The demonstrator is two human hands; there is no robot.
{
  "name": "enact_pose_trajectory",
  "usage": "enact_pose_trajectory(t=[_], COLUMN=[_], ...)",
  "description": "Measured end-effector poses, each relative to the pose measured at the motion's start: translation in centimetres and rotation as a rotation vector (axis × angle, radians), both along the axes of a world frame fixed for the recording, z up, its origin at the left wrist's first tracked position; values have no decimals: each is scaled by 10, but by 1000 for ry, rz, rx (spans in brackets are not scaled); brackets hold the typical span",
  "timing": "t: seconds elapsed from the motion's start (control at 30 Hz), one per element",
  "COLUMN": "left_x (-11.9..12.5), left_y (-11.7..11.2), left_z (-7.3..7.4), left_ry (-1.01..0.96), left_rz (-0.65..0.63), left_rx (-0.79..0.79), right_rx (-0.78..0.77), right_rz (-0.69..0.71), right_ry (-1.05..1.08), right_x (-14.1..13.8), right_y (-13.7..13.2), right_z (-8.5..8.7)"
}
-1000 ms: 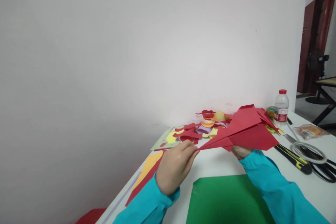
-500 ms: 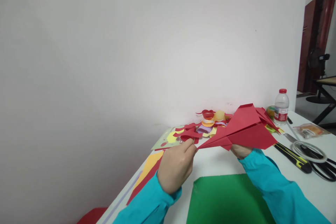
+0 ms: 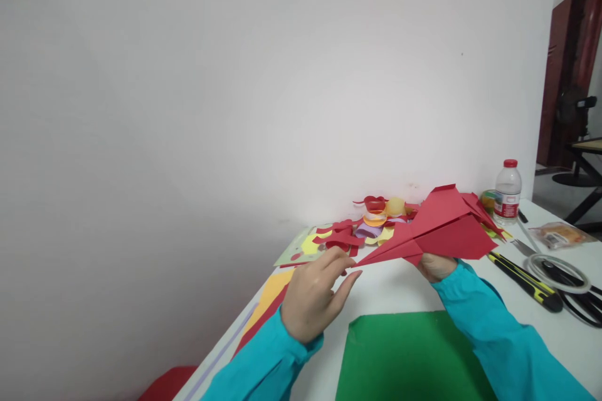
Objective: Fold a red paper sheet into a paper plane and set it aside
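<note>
A red paper plane (image 3: 437, 232) is held above the white table (image 3: 385, 291), its nose pointing left. My right hand (image 3: 435, 266) grips it from below, mostly hidden under the wings. My left hand (image 3: 315, 294) is just left of the nose tip with fingers parted, thumb and forefinger spread and holding nothing. Both arms wear teal sleeves.
A green sheet (image 3: 409, 357) lies in front of me. Coloured paper scraps (image 3: 371, 225) are piled by the wall, with orange and red sheets (image 3: 268, 301) at the left edge. To the right are a water bottle (image 3: 506, 191), a yellow-black knife (image 3: 527, 272), a tape ring (image 3: 559, 270) and scissors (image 3: 583, 307).
My left hand has let go of the plane's nose and its fingers have spread. The right hand still holds the plane in nearly the same place.
</note>
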State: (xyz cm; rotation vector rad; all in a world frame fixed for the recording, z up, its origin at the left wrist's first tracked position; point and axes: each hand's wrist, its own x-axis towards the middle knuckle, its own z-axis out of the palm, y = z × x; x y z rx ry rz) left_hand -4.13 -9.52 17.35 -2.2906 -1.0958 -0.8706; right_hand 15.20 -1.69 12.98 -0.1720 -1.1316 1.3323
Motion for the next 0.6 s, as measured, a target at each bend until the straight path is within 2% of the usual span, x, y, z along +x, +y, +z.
enact_pose_trajectory(t=[0.13,0.37,0.6], left_x=[1,2,0], left_y=[-1,-7,-6], left_z=[2,10,9], left_ry=[-14,-58,-78], left_rz=[-13,-41,-57], left_rx=[-15,-130,-193], right_rx=[0,11,4], right_rz=[22,16,-91], right_ry=[-17,-10,10], right_x=[1,1,1], right_y=[-2,-2,3], right_z=[3,1,-6])
